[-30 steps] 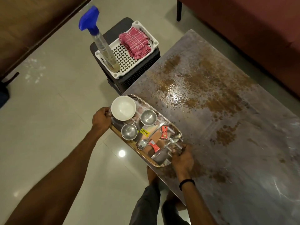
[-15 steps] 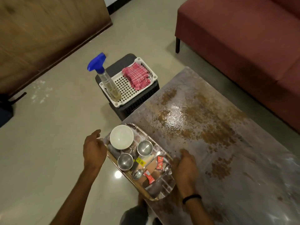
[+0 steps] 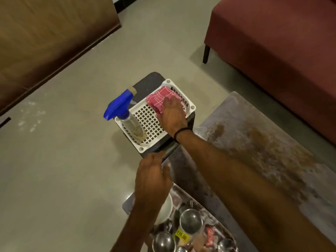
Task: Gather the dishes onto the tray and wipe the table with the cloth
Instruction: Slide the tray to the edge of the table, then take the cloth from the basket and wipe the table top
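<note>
Stained table [image 3: 272, 142], unwiped; loaded tray [image 3: 127, 202] at its near corner, released since a moment ago, so gathering looks done; white basket [image 3: 190, 107] holding red checked cloth [image 3: 158, 96]; right hand [image 3: 171, 115] now flat on cloth, fingers spread, unclosed; left hand [image 3: 151, 179] open, empty.

Right hand [image 3: 171, 115] on pink cloth [image 3: 159, 99] in white basket [image 3: 145, 122], left hand [image 3: 151, 180] above tray [image 3: 128, 204]

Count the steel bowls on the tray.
4 visible: one mid-tray beside the white bowl, one at the bottom edge, a sliver beside it, one far right. The frame crops the tray; more may be hidden.
</note>
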